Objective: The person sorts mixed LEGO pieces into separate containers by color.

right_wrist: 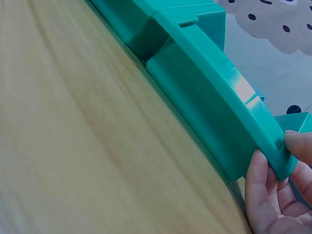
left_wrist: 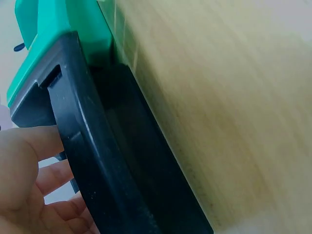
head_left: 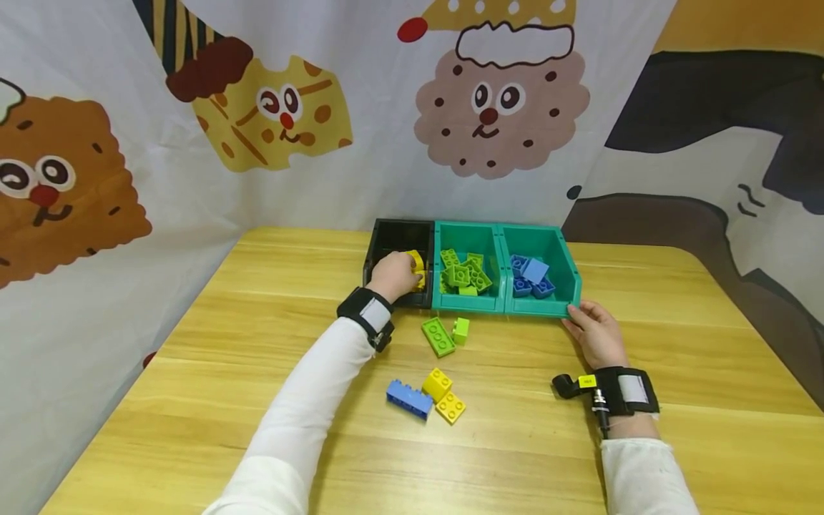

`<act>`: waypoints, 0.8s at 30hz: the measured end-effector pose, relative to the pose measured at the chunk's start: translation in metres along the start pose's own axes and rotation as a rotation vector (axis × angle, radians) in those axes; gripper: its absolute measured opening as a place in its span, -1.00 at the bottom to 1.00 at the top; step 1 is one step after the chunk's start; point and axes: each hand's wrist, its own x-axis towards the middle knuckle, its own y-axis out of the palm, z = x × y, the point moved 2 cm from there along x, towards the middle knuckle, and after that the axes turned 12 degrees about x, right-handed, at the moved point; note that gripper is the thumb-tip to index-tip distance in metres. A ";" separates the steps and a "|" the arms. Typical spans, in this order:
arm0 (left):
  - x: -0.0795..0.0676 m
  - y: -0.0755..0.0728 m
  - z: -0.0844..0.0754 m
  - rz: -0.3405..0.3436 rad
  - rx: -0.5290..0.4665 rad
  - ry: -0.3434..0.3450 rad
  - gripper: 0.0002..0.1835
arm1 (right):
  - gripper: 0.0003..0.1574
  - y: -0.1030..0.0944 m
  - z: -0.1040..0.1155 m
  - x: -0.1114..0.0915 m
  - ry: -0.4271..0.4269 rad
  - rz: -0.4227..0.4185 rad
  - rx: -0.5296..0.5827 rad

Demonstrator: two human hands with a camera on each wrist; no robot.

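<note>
My left hand (head_left: 394, 275) reaches into the black bin (head_left: 380, 239), its fingers at yellow bricks (head_left: 418, 266). In the left wrist view its fingers (left_wrist: 53, 175) pass behind the bin's front wall; whether they pinch a brick is hidden. My right hand (head_left: 597, 332) grips the front right corner of the right-hand teal bin (head_left: 566, 275), thumb on the rim and fingers beneath, as the right wrist view shows. Blue bricks (head_left: 534, 272) lie in that bin. The middle teal bin (head_left: 470, 302) contains green bricks (head_left: 458, 276).
In front of the bins on the wooden table (head_left: 515, 443) lie a flat green brick (head_left: 438, 337) and a small green brick (head_left: 460, 330). Closer to me are a long blue brick (head_left: 409, 399) and two yellow bricks (head_left: 438, 385). A printed cloth (head_left: 380, 143) hangs behind.
</note>
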 end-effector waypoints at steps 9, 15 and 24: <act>-0.009 -0.006 0.000 -0.022 -0.006 0.060 -0.65 | -0.96 0.000 -0.003 0.001 -0.022 0.028 0.025; -0.031 -0.014 -0.006 -0.093 -0.086 0.151 -0.67 | -0.94 -0.002 -0.005 0.002 -0.033 0.047 0.062; -0.085 -0.020 -0.013 -0.073 -0.196 0.293 -0.69 | -0.93 -0.001 -0.003 0.002 -0.015 0.018 0.042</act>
